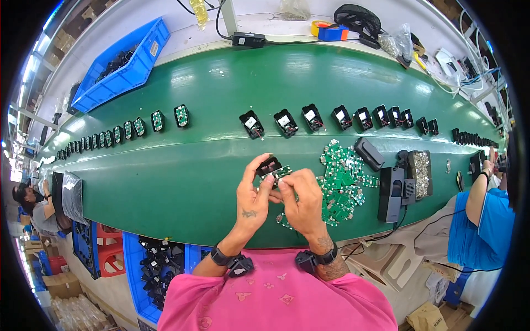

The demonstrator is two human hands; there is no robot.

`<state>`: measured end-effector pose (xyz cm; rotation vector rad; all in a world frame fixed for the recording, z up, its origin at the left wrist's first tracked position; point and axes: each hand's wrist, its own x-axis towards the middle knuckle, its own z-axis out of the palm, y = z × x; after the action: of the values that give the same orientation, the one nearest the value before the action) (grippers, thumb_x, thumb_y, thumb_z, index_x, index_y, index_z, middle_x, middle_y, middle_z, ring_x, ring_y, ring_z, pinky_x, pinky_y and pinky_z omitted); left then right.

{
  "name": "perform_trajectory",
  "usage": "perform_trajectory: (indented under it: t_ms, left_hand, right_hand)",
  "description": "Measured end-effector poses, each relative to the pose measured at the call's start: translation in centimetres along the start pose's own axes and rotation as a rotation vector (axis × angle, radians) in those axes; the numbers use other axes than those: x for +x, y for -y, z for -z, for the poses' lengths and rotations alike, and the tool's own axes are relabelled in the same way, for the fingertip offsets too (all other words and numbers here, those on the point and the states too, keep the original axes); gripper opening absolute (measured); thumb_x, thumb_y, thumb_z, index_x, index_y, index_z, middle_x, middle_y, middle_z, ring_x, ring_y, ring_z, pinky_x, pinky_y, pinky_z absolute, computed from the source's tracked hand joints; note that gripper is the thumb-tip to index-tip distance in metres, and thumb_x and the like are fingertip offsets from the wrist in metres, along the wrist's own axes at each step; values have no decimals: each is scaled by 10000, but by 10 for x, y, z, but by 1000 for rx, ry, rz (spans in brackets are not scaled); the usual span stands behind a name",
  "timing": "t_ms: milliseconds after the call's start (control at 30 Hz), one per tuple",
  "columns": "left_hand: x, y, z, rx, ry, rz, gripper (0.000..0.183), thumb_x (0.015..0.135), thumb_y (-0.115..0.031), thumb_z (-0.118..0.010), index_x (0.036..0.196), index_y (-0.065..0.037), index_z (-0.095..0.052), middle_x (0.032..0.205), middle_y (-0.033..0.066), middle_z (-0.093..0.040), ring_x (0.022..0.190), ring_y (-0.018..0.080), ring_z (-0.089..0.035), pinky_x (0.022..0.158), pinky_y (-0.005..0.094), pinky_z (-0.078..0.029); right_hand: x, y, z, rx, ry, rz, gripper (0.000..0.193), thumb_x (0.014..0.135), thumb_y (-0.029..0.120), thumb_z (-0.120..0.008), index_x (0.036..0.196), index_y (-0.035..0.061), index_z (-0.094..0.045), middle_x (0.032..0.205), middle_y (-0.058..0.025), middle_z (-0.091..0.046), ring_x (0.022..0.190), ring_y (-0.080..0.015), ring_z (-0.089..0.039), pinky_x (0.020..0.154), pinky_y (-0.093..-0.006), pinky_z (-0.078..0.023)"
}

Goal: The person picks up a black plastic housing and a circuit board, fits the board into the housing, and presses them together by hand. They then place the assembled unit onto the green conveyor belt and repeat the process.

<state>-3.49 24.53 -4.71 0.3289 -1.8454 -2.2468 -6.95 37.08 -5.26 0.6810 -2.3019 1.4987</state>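
Observation:
My left hand (251, 193) grips a small open black plastic housing (269, 164) above the near part of the green bench. At its lower edge a green circuit board (281, 172) sits tilted, under my left thumb. My right hand (302, 198) pinches at the board from the right; its fingertips cover part of it, and any thin wire there is too small to tell. Beside my right hand spreads a loose pile of green circuit boards (342, 185). Farther back stands a row of open black housings (285, 122) with white pieces inside. Left of them, more housings (158, 121) carry green boards.
A black boxy device (391, 193), a black case (369, 154) and a container of small metal parts (422, 174) lie right of the pile. A blue bin (132, 77) stands back left. Below the bench is a blue crate (130, 265) of black parts. Co-workers sit at both ends.

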Motion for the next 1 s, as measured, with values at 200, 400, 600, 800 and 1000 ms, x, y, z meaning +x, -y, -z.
perform_trajectory:
  t_ms: [200,400,600,800,1000]
  left_hand:
    - [-5,-11,8,215,73,-139,386,980,-20,-553,1364,-27,-509,1164,129,-602,730,142,-678,595,244,-591]
    - [-6,-20,8,439,59,-273,449,945,24,-592,1386,-31,-527,1172,133,-613,807,149,-689,649,266,-613]
    - [-3,-22,12,577,88,-302,517,908,50,-622,1407,-41,-519,1161,145,-631,919,147,-680,710,272,-588]
    - [-4,-23,10,543,86,-301,531,898,39,-642,1410,-37,-522,1152,144,-651,920,159,-685,794,298,-577]
    - [-4,-20,12,612,105,-335,536,886,48,-649,1402,-30,-527,1183,153,-650,971,193,-692,807,307,-583]
  right_hand:
    - [9,4,13,28,138,48,52,866,30,-664,863,-10,-631,748,-106,-573,608,-264,-571,536,-366,-436]
    - [19,6,25,69,317,-57,42,847,39,-646,830,11,-620,735,-126,-609,647,-315,-617,578,-412,-481]
    - [21,5,29,41,349,-16,56,833,42,-652,818,9,-609,728,-128,-610,643,-318,-614,584,-409,-479]
    - [23,8,33,90,401,-58,71,823,52,-658,803,8,-606,719,-126,-605,626,-315,-602,577,-402,-475]
    - [25,7,34,69,437,-100,73,823,54,-649,800,-1,-606,710,-141,-603,594,-327,-593,557,-406,-466]
